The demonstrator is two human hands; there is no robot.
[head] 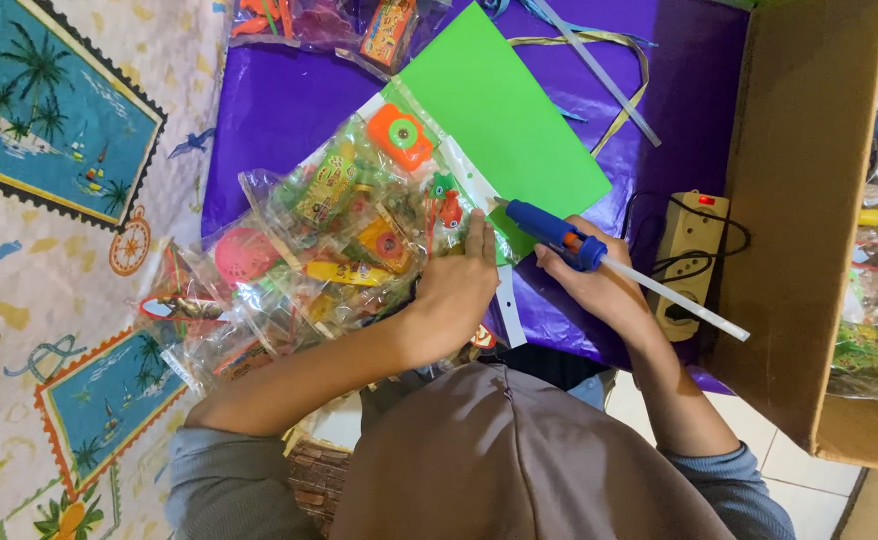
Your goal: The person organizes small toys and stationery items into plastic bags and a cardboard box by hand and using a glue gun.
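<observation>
Leftmost, a heap of clear toy packets [309, 250] covers the purple sheet [279, 110] just beside the green card [504, 110]. Next, the left hand [454, 290] lies flat, fingers pressing the packet strip's white edge [479, 215] against that green card's lower border. Right of it, the right hand [599, 285] is wrapped tight round a blue glue gun [554, 235], nozzle touching the green card's edge. Farther right of the card sit a beige power strip [694, 250] and a cardboard box [809, 200].

A home floor turned craft corner: a patterned cloth [49, 250] at nine o'clock, a cardboard box [809, 200] at three, pale tiles [809, 480] at five.
</observation>
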